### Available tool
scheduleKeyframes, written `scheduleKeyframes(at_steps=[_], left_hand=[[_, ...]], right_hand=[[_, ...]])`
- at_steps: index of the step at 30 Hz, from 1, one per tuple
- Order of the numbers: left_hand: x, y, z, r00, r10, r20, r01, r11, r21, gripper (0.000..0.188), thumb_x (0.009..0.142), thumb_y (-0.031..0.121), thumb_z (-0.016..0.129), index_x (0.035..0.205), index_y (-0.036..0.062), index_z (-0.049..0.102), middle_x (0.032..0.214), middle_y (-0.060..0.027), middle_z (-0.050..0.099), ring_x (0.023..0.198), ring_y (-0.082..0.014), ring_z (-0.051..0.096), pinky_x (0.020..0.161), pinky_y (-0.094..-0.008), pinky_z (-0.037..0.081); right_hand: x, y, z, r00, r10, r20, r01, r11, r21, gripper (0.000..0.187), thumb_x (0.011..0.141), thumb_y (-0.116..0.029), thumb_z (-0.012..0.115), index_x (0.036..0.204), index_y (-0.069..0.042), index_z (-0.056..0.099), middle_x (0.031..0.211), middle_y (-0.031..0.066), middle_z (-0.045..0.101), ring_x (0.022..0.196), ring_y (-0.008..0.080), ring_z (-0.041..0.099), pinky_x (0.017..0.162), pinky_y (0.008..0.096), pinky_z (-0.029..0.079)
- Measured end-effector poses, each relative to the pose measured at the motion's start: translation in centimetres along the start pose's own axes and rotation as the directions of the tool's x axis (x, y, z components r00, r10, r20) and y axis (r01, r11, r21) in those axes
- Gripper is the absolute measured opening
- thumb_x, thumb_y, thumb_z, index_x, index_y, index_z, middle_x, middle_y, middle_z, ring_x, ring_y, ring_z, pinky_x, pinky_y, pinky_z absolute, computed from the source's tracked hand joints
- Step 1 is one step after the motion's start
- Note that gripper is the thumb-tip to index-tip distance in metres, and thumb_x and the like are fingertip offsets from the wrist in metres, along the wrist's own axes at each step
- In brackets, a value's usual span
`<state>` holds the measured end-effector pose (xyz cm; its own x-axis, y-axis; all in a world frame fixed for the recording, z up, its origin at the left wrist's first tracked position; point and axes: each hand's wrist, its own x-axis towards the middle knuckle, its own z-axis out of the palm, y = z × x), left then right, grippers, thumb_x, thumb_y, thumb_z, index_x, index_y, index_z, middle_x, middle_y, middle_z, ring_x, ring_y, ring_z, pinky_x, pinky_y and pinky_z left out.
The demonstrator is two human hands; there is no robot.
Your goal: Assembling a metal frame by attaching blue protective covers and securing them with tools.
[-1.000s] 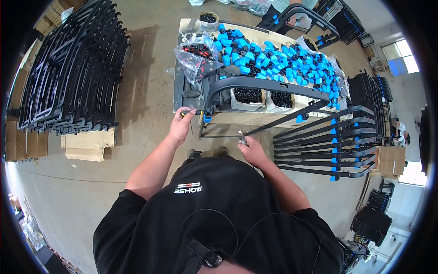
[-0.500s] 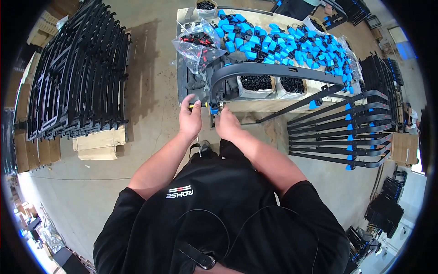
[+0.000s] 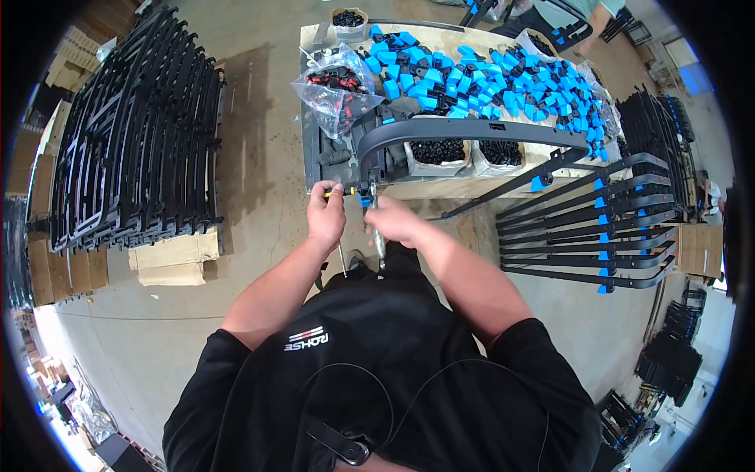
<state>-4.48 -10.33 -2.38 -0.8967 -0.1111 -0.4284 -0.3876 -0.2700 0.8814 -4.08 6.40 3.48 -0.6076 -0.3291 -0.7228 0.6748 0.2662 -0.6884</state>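
Observation:
A curved black metal frame [image 3: 464, 126] stands at the table's near edge, its left end just ahead of my hands. A blue piece [image 3: 365, 201] sits at that end. My left hand [image 3: 325, 211] is closed on a yellow-and-black handled tool [image 3: 351, 191], pointed at the frame end from the left; its exact kind is unclear. My right hand [image 3: 393, 220] is closed around a silver wrench [image 3: 381, 245], whose head is at the frame end and whose handle hangs toward me. A thin metal rod [image 3: 342, 258] shows below my left hand; what holds it is hidden.
Blue-and-black plastic pieces [image 3: 487, 82] are heaped on the table. Tubs of small black parts [image 3: 437, 152] and a clear bag with red-and-black parts [image 3: 338, 86] stand around them. Black frames are stacked left [image 3: 141, 149] and right [image 3: 582, 228]. Another person's arm [image 3: 602, 20] shows at the far right.
A silver wrench now shows upright in my right hand, which has moved slightly down. My left hand has closed further around the yellow-and-black tool. Another person's arm has come into view at the far right.

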Motion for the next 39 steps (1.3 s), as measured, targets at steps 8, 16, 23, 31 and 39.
scheduleKeyframes(at_steps=[8, 16, 23, 31, 39], left_hand=[[0.5, -1.2, -0.5, 0.989, 0.14, -0.055, -0.133, 0.985, 0.113, 0.019, 0.096, 0.02, 0.073, 0.103, 0.009, 0.058, 0.08, 0.0017, 0.054, 0.071, -0.0082, 0.045, 0.061, -0.0275, 0.04], [0.3, -0.8, -0.6, 0.991, 0.105, -0.082, -0.092, 0.985, 0.147, 0.02, 0.096, 0.02, 0.072, 0.102, 0.0087, 0.057, 0.082, 0.0016, 0.056, 0.072, -0.0078, 0.047, 0.063, -0.0265, 0.041], [1.3, -1.6, -0.8, 0.984, 0.17, -0.05, -0.158, 0.97, 0.186, 0.019, 0.098, 0.02, 0.07, 0.104, 0.0132, 0.053, 0.066, 0.0035, 0.05, 0.051, -0.0054, 0.041, 0.043, -0.0249, 0.031], [0.8, -1.5, 0.0, 0.989, 0.143, -0.039, -0.135, 0.979, 0.155, 0.018, 0.098, 0.018, 0.069, 0.103, 0.0133, 0.052, 0.067, 0.0032, 0.051, 0.051, -0.0053, 0.041, 0.043, -0.0249, 0.03], [0.9, -1.3, 1.1, 0.99, 0.137, -0.017, -0.134, 0.984, 0.118, 0.019, 0.097, 0.018, 0.071, 0.102, 0.0098, 0.056, 0.075, 0.0032, 0.052, 0.065, -0.006, 0.043, 0.055, -0.026, 0.036]], right_hand=[[0.2, -0.4, -1.4, 0.993, 0.09, 0.081, -0.111, 0.94, 0.322, 0.028, 0.093, -0.019, 0.058, 0.11, 0.004, 0.061, 0.088, 0.0178, 0.068, 0.072, 0.035, 0.069, 0.055, 0.0496, 0.055], [-0.5, -1.6, -1.4, 0.983, 0.134, 0.122, -0.17, 0.916, 0.363, 0.022, 0.094, -0.022, 0.062, 0.102, -0.001, 0.061, 0.077, 0.0141, 0.066, 0.071, 0.0314, 0.071, 0.052, 0.0475, 0.054], [1.4, -0.2, -0.4, 0.978, -0.003, -0.208, -0.067, 0.942, -0.329, 0.026, 0.092, -0.02, 0.064, 0.11, -0.002, 0.06, 0.088, 0.0143, 0.067, 0.075, 0.0338, 0.072, 0.062, 0.053, 0.056], [2.3, 1.6, 0.2, 0.968, -0.013, -0.25, -0.124, 0.843, -0.523, 0.034, 0.09, -0.02, 0.06, 0.113, 0.005, 0.06, 0.102, 0.0217, 0.071, 0.096, 0.0365, 0.071, 0.074, 0.0493, 0.058], [5.3, 7.2, -0.5, 0.789, -0.483, -0.38, 0.016, 0.634, -0.773, 0.02, 0.094, -0.017, 0.061, 0.102, 0.002, 0.064, 0.086, 0.0161, 0.071, 0.068, 0.0318, 0.07, 0.06, 0.048, 0.056]])
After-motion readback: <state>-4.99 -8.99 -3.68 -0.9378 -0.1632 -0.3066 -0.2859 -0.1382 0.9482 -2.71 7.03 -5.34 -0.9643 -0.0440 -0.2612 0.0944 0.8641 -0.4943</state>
